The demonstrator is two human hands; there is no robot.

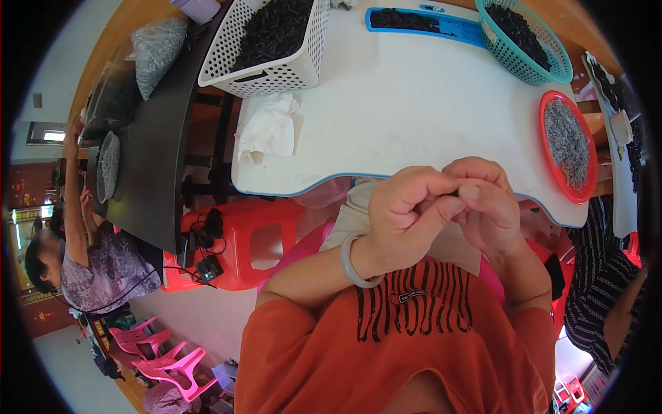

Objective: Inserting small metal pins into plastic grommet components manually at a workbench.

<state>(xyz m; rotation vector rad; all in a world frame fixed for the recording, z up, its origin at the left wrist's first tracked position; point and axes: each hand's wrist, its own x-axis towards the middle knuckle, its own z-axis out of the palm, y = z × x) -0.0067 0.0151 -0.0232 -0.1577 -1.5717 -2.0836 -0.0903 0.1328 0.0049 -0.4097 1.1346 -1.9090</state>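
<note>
Fingers [441, 212] pinch a dark piece [454, 194] (mostly hidden), long axis unclear.

On the table [400, 103], the basket [293, 74], filled with strips [276, 31], takes the far left corner; a tissue [269, 127] lies before it by the left edge. The tray [469, 33] lies along the far edge, left of the colander [503, 50] at the far right corner. Before that, the plate [579, 195] of bits [569, 141] sits at the right edge. The left hand [414, 217] and right hand [489, 207] meet at the near edge, right of its middle, a piece [453, 194] between them. Left of the table stands a desk [155, 159] with a bag [158, 55] toward its far end.
</note>
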